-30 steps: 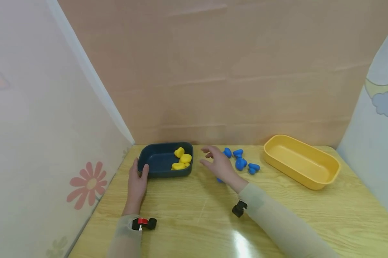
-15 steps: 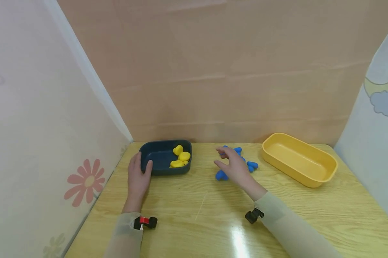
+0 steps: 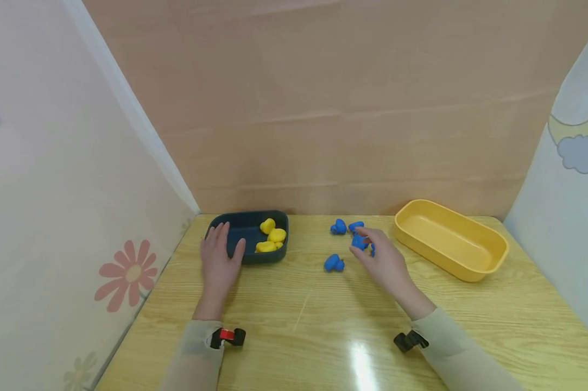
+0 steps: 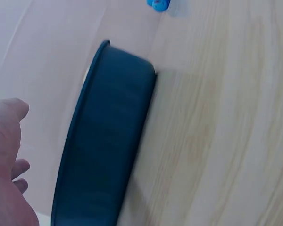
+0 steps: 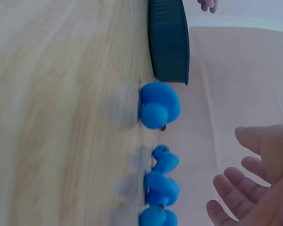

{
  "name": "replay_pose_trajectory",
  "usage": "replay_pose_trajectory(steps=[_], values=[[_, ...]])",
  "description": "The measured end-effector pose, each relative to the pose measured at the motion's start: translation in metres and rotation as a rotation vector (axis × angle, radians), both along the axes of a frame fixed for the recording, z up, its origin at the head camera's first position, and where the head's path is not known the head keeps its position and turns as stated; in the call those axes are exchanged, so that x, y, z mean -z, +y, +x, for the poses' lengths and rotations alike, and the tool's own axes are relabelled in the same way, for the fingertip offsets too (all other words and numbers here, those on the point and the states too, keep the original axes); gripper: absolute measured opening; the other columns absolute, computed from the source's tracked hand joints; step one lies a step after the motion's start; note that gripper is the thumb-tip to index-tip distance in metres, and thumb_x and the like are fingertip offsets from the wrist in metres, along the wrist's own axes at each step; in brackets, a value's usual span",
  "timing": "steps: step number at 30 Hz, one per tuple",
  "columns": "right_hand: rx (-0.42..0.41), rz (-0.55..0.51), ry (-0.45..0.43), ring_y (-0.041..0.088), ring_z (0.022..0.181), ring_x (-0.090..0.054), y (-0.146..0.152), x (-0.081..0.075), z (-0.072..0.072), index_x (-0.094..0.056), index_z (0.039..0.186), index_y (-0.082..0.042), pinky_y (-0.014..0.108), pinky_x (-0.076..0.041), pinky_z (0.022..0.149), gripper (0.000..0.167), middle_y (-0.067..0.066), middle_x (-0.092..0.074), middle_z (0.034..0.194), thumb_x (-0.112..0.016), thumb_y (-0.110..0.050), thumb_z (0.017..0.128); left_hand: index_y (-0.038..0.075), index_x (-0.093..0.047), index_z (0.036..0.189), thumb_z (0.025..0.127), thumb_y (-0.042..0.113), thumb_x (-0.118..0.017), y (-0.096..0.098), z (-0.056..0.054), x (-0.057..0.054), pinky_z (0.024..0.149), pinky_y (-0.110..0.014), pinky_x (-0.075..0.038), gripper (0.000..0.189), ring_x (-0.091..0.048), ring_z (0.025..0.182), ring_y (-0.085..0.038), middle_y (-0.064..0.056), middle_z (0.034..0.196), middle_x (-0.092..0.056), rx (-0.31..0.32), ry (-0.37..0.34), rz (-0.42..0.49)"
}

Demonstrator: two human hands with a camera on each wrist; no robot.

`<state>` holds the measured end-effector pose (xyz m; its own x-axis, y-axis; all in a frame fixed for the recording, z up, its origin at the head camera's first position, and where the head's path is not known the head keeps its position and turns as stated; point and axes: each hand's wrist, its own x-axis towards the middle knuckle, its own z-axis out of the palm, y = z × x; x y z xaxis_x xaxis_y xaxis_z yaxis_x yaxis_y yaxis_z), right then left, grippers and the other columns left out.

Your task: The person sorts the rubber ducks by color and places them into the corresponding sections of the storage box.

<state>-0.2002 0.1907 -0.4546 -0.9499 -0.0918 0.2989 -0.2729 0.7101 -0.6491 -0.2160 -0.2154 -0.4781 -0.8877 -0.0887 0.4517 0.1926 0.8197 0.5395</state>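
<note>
My left hand (image 3: 221, 260) hovers at the front left of a dark blue tray (image 3: 264, 257), fingers loosely spread and holding nothing. In the left wrist view its fingers stand apart from the tray's wall (image 4: 104, 132). Yellow rubber ducks (image 3: 276, 235) lie in the right part of this tray. My right hand (image 3: 389, 266) is over a group of blue rubber ducks, partly hiding them, with thumb and fingers apart and nothing between them. One blue duck (image 3: 333, 263) lies nearer the front, left of that hand; another blue duck (image 3: 340, 226) sits farther back.
A yellow tray (image 3: 452, 241) with nothing in it stands at the right, set at an angle. A brown paper-like wall (image 3: 294, 136) rises behind the wooden table (image 3: 294, 336). Patterned panels flank the table on both sides.
My right hand has moved right, from beside the dark tray to over the blue ducks. My left hand has lifted off the dark tray's left end and shifted slightly right.
</note>
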Motion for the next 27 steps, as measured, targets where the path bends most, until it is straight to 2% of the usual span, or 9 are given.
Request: replay_pose_trajectory(steps=[5,10,15,19,23,27], values=[[0.035,0.018,-0.022,0.043,0.134,-0.062,0.016,-0.001,0.010,-0.055,0.160,-0.007,0.066,-0.053,0.099,0.059,0.018,-0.061,0.153,-0.074,-0.030,0.109,0.000,-0.046,0.165,0.111,0.033,-0.069,0.016,0.002,-0.005,0.132,-0.068,-0.008,0.067,-0.024,0.164,-0.047,-0.025,0.170,-0.042,0.053,0.016,-0.004],[0.057,0.041,-0.044,0.052,0.148,-0.048,0.032,-0.007,0.022,-0.048,0.167,-0.009,0.074,-0.045,0.108,0.063,0.022,-0.051,0.165,-0.068,-0.034,0.112,-0.001,-0.048,0.164,0.110,0.028,-0.072,0.035,0.006,-0.008,0.131,-0.069,-0.010,0.066,-0.026,0.163,-0.047,-0.025,0.169,-0.044,0.114,0.048,0.025],[0.084,0.046,-0.045,0.054,0.154,-0.038,0.052,-0.010,0.034,-0.043,0.169,-0.008,0.076,-0.037,0.115,0.066,0.025,-0.044,0.169,-0.064,-0.039,0.114,-0.004,-0.051,0.160,0.107,0.022,-0.076,0.057,0.012,-0.011,0.129,-0.072,-0.015,0.065,-0.033,0.159,-0.051,-0.027,0.163,-0.051,0.197,0.123,0.048],[0.114,0.031,-0.004,0.056,0.152,-0.037,0.071,-0.011,0.044,-0.045,0.167,-0.004,0.078,-0.037,0.112,0.066,0.029,-0.044,0.167,-0.063,-0.039,0.115,-0.006,-0.054,0.157,0.105,0.019,-0.078,0.077,0.015,-0.012,0.128,-0.072,-0.020,0.063,-0.039,0.156,-0.052,-0.026,0.159,-0.055,0.265,0.166,0.046],[0.168,0.030,0.069,0.061,0.147,-0.039,0.094,-0.007,0.051,-0.047,0.164,0.000,0.079,-0.036,0.110,0.062,0.032,-0.048,0.162,-0.065,-0.033,0.114,-0.005,-0.052,0.158,0.105,0.018,-0.078,0.097,0.019,-0.010,0.128,-0.069,-0.025,0.064,-0.038,0.157,-0.050,-0.025,0.159,-0.056,0.335,0.142,0.032],[0.236,0.037,0.110,0.065,0.144,-0.039,0.115,-0.001,0.058,-0.048,0.162,0.002,0.081,-0.034,0.109,0.060,0.035,-0.049,0.160,-0.067,-0.027,0.113,-0.003,-0.051,0.161,0.107,0.023,-0.076,0.115,0.023,-0.007,0.127,-0.064,-0.032,0.065,-0.039,0.158,-0.046,-0.024,0.161,-0.054,0.378,0.080,0.018]])
